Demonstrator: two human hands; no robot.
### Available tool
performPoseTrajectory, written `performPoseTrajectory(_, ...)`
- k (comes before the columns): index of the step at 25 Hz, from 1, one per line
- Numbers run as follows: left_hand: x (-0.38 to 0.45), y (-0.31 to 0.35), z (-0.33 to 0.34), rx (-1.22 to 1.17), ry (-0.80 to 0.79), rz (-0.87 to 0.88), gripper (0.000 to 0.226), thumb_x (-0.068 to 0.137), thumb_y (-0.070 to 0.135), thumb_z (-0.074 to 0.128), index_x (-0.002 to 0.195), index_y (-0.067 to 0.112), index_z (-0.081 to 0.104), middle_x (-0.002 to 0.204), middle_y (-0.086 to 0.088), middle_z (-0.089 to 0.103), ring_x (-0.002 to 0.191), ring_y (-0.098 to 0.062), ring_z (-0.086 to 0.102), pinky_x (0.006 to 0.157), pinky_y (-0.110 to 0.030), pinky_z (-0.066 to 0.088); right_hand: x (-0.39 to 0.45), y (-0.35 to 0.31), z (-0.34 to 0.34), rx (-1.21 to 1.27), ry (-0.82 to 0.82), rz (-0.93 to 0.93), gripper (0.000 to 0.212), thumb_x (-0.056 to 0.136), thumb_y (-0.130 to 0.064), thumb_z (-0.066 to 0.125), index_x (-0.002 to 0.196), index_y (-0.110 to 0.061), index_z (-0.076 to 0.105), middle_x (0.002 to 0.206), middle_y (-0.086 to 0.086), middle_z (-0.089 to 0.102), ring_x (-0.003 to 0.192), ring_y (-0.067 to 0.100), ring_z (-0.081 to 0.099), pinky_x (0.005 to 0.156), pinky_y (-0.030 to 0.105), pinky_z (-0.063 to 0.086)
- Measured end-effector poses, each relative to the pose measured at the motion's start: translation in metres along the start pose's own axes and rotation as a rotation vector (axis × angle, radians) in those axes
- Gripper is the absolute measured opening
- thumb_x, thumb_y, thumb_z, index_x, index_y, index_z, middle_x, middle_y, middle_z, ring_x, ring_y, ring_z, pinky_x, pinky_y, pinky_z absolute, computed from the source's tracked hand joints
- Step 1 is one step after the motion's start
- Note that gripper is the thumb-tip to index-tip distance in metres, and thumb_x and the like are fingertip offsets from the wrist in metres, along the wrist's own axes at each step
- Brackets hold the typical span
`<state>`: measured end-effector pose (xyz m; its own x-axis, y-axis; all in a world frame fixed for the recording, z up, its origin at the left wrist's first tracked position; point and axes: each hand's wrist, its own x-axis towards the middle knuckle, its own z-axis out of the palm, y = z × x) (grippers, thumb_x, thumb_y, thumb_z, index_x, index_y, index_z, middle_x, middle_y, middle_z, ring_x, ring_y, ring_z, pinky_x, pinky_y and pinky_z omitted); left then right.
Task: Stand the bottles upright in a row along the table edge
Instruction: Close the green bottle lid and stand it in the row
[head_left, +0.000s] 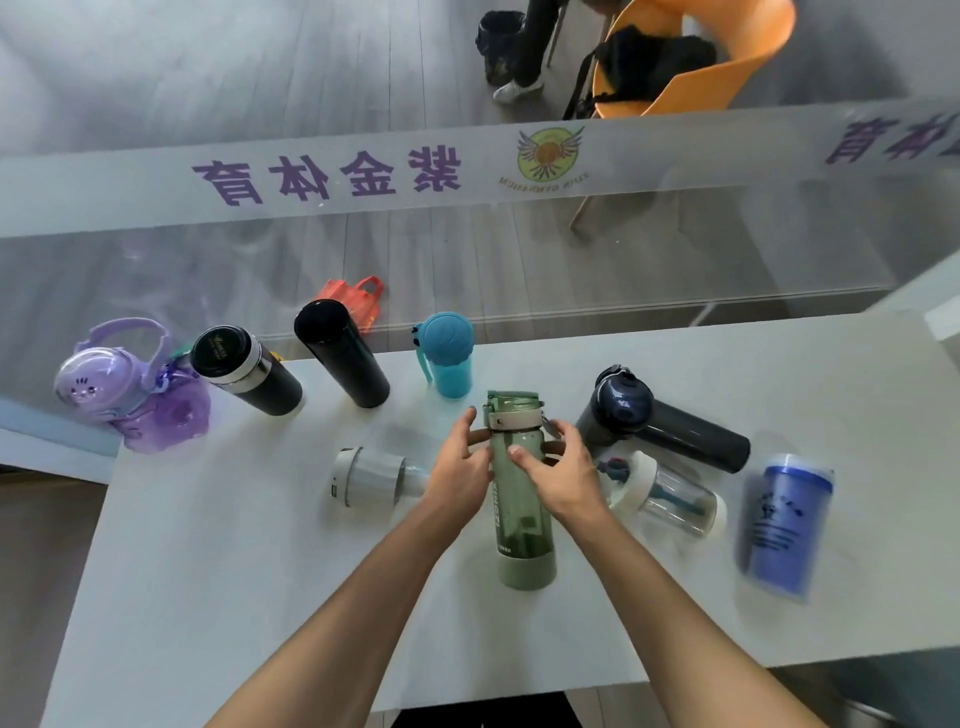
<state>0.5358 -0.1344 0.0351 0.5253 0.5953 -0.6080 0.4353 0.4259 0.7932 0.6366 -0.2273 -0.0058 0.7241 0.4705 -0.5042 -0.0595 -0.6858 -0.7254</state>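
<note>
A tall green bottle (522, 525) stands in the middle of the white table (260, 571). My left hand (460, 465) and my right hand (563, 470) both grip its upper part just below the lid. Along the far edge stand a purple bottle (137, 392), a black flask with a silver band (244, 371), a tall black flask (343, 353) and a small teal cup (448, 353). Lying on their sides are a clear bottle with a white lid (371, 475), a dark navy flask (665, 421), a clear bottle with a white cap (667, 496) and a blue shaker cup (787, 525).
A glass panel with purple lettering (332, 176) rises right behind the table's far edge. Beyond it are an orange chair (727, 67) with a black bag, a person's leg and shoe (519, 88), and a red plastic bag (358, 301) on the floor.
</note>
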Motion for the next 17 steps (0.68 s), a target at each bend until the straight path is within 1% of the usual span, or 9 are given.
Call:
performPoseTrajectory(3,-0.016,0.006,-0.002,0.086,0.028,0.064,0.057,0.1,0.005,0.043,0.152,0.022,0.025,0.146,-0.007,0.043,0.122,-0.024,0.055,0.101,-0.041,0.05,-0.018,-0.012,-0.014,-0.014,0.002,-0.091,0.09,0.077,-0.046,0.079,0.151,-0.025,0.033,0.142,0.006,0.052,0.126,0.022,0.053,0.106,0.04,0.046)
performPoseTrajectory(4,-0.021,0.009,-0.004,0.103,0.024,0.078,0.056,0.1,0.006,0.043,0.151,0.022,0.027,0.149,-0.005,0.041,0.124,-0.024,0.054,0.102,-0.039,0.05,-0.024,-0.015,-0.017,-0.02,0.0,-0.118,0.093,0.074,-0.046,0.081,0.151,-0.027,0.034,0.14,0.006,0.052,0.124,0.021,0.054,0.105,0.041,0.047)
performPoseTrajectory(5,-0.026,0.011,-0.005,0.098,0.011,0.098,0.054,0.1,0.005,0.043,0.15,0.021,0.03,0.148,-0.005,0.044,0.122,-0.022,0.055,0.099,-0.033,0.051,-0.029,-0.019,-0.018,-0.018,-0.004,-0.142,0.094,0.07,-0.046,0.084,0.149,-0.029,0.035,0.136,0.005,0.054,0.121,0.02,0.055,0.103,0.039,0.048)
performPoseTrajectory(7,-0.036,0.017,-0.006,0.083,-0.039,0.157,0.051,0.098,-0.001,0.041,0.144,0.021,0.04,0.136,-0.002,0.054,0.111,-0.014,0.058,0.088,-0.02,0.052,-0.038,-0.028,-0.022,0.018,-0.013,-0.184,0.092,0.065,-0.044,0.089,0.141,-0.028,0.039,0.124,0.001,0.058,0.111,0.016,0.058,0.091,0.027,0.051)
performPoseTrajectory(8,-0.039,0.018,-0.007,0.103,-0.041,0.188,0.05,0.097,-0.002,0.041,0.139,0.024,0.044,0.133,0.0,0.055,0.108,-0.012,0.058,0.089,-0.02,0.052,-0.041,-0.034,-0.025,0.033,-0.006,-0.205,0.088,0.064,-0.042,0.091,0.136,-0.027,0.041,0.116,-0.001,0.059,0.106,0.014,0.06,0.082,0.021,0.049)
performPoseTrajectory(9,-0.041,0.019,-0.008,0.135,-0.036,0.221,0.049,0.097,-0.002,0.041,0.134,0.029,0.046,0.133,0.001,0.054,0.111,-0.013,0.057,0.095,-0.025,0.051,-0.043,-0.04,-0.028,0.02,0.014,-0.23,0.084,0.064,-0.042,0.091,0.131,-0.025,0.042,0.109,-0.003,0.061,0.101,0.014,0.061,0.077,0.019,0.048)
performPoseTrajectory(11,-0.042,0.02,-0.011,0.16,-0.043,0.265,0.045,0.098,0.0,0.041,0.124,0.035,0.048,0.134,0.004,0.054,0.118,-0.014,0.055,0.104,-0.035,0.047,-0.044,-0.051,-0.034,-0.045,0.043,-0.278,0.08,0.064,-0.044,0.09,0.125,-0.022,0.043,0.102,-0.005,0.063,0.096,0.016,0.064,0.078,0.025,0.051)
performPoseTrajectory(14,-0.041,0.02,-0.01,0.142,-0.074,0.28,0.04,0.098,0.001,0.041,0.121,0.032,0.048,0.135,0.002,0.053,0.115,-0.013,0.057,0.101,-0.034,0.049,-0.038,-0.063,-0.037,-0.202,-0.004,-0.336,0.085,0.059,-0.049,0.087,0.126,-0.026,0.039,0.108,-0.002,0.065,0.099,0.019,0.064,0.086,0.035,0.053)
performPoseTrajectory(17,-0.04,0.024,-0.007,0.159,-0.083,0.284,0.038,0.099,0.001,0.04,0.122,0.03,0.048,0.138,0.001,0.051,0.122,-0.019,0.055,0.104,-0.037,0.048,-0.024,-0.071,-0.042,-0.307,-0.066,-0.387,0.083,0.058,-0.047,0.086,0.124,-0.031,0.038,0.112,0.002,0.068,0.101,0.023,0.066,0.088,0.042,0.055)
